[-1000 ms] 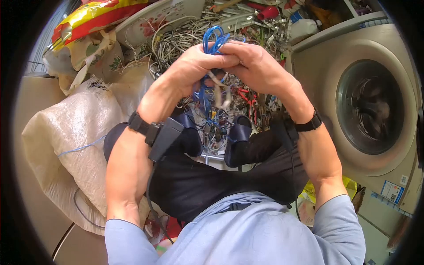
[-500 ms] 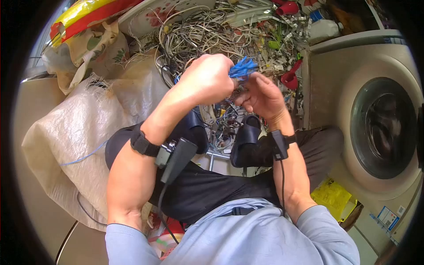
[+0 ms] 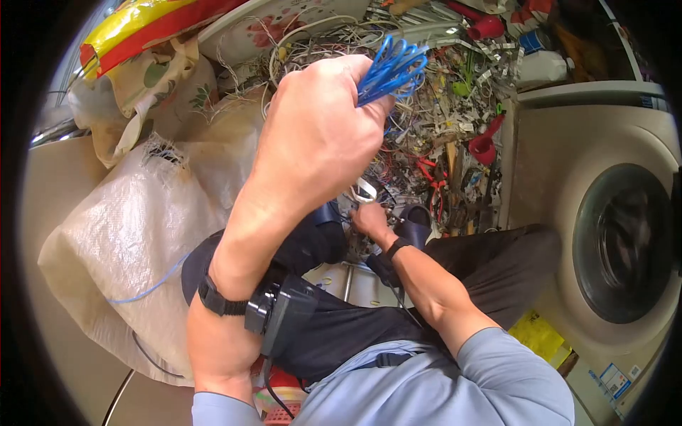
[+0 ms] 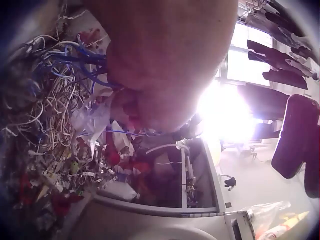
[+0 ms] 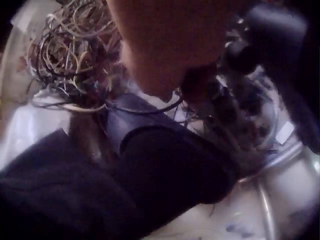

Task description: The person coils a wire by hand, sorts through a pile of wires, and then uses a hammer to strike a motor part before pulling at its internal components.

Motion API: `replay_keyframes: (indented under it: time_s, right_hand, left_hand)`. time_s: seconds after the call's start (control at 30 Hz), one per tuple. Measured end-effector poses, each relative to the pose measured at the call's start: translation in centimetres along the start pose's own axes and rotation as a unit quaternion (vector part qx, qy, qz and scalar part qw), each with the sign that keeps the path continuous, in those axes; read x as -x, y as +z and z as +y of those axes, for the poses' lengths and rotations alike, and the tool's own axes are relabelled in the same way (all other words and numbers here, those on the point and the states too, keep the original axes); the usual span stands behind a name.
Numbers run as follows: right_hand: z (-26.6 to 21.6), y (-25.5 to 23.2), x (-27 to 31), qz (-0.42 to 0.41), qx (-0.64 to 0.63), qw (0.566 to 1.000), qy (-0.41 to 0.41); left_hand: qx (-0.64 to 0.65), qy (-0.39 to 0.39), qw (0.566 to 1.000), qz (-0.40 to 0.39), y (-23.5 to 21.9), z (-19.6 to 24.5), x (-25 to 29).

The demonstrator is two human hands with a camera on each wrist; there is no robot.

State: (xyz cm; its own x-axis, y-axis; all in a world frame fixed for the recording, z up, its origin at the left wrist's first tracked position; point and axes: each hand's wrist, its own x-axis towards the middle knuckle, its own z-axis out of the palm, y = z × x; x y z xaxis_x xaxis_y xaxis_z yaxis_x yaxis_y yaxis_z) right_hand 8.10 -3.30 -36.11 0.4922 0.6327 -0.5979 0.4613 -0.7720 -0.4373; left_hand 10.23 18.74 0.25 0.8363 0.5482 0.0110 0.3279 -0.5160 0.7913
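Note:
My left hand (image 3: 320, 128) is raised in front, its fingers curled round a bundle of looped blue cable (image 3: 394, 71) whose loops stick out past the fist. In the left wrist view, blue strands (image 4: 82, 62) come out beside the left hand (image 4: 167, 65). Lower down, my right hand (image 3: 371, 219) reaches into the tangled pile near the dark slippers (image 3: 415, 226), close below a white looped piece (image 3: 364, 190). The right wrist view is dim, and the fingertips of the right hand (image 5: 160, 55) are hidden there, so any hold is unclear.
Tangled pale cables and small scraps (image 3: 433, 121) spread ahead, with a red scoop (image 3: 483, 148) and red-handled pliers (image 3: 435, 186) among them. A woven sack (image 3: 135, 234) stands at left, a washing machine (image 3: 618, 234) at right. A metal bar (image 3: 349, 284) lies below the pile.
The hands have parted. My left hand has risen towards the head camera with the blue bundle, while my right hand has dropped down and left to the pile. The view has shifted slightly.

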Motion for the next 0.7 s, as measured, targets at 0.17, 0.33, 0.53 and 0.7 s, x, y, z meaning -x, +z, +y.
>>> replay_keyframes:
  time_s: [0.17,0.33,0.53,0.7]
  right_hand:
    - [-0.6,0.4,-0.9,-0.022,0.006,0.999,0.039]
    - [0.7,-4.5,-0.3,-0.019,-0.029,0.986,-0.162]
    - [-6.2,-24.1,2.3,-0.179,-0.313,0.929,-0.089]
    - [-11.0,-34.3,8.6,-0.091,-0.449,0.859,-0.23]
  left_hand:
    - [0.036,-0.029,0.999,-0.008,-0.5,0.2,-0.5]
    - [0.047,-0.028,0.998,0.004,-0.9,0.1,-0.4]
    - [0.013,0.001,0.998,-0.068,0.5,-1.1,-0.1]
    - [0.2,-0.1,0.963,-0.153,2.1,-0.2,0.4]
